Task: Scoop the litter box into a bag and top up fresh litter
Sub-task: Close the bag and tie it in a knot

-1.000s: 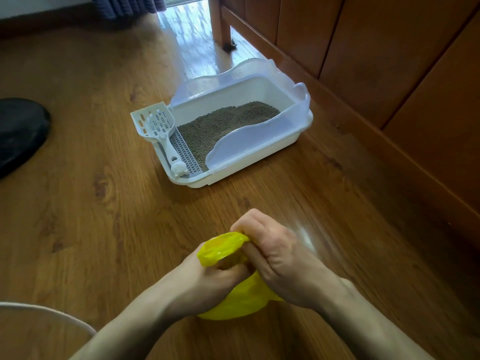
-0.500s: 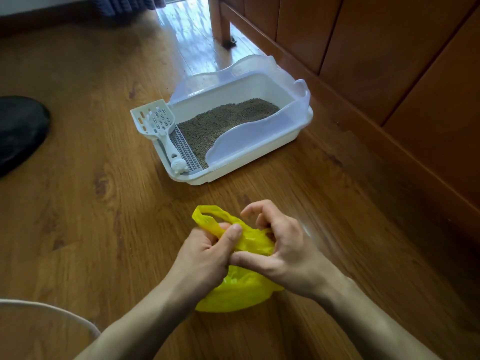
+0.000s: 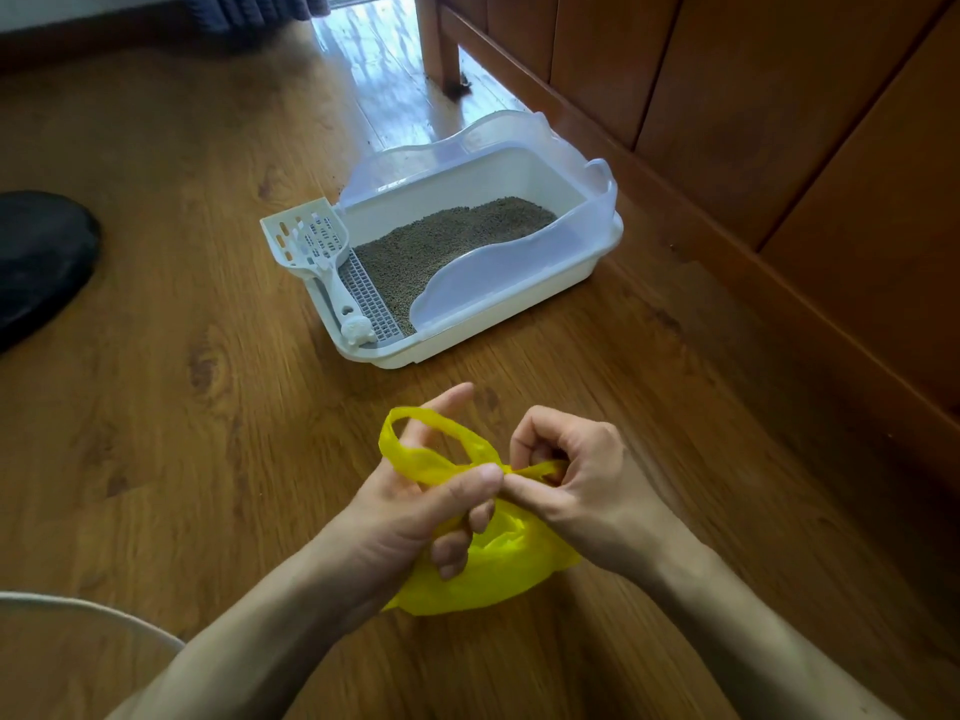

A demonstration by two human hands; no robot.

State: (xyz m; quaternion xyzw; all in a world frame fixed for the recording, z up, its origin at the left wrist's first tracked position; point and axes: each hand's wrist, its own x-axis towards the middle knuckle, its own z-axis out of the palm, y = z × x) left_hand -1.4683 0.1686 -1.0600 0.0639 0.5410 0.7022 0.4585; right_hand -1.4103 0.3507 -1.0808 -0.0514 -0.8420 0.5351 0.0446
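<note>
A yellow plastic bag rests on the wooden floor just in front of me. My left hand pinches its rim with thumb and fingers, and one handle loop stands up around the fingers. My right hand grips the other handle, stretched taut between both hands. Beyond them sits a white litter box with a translucent rim guard, holding grey-brown litter. A white slotted scoop lies on the box's left end, handle toward me.
Dark wooden furniture panels run along the right side, close behind the box. A black rounded object lies on the floor at the far left. A pale curved rim shows at the bottom left. Wooden floor surrounds the bag.
The hands have moved apart, pulling the crumpled bag open. One handle loop now stands free and the other is stretched between the hands. The view has drifted a little closer to the box.
</note>
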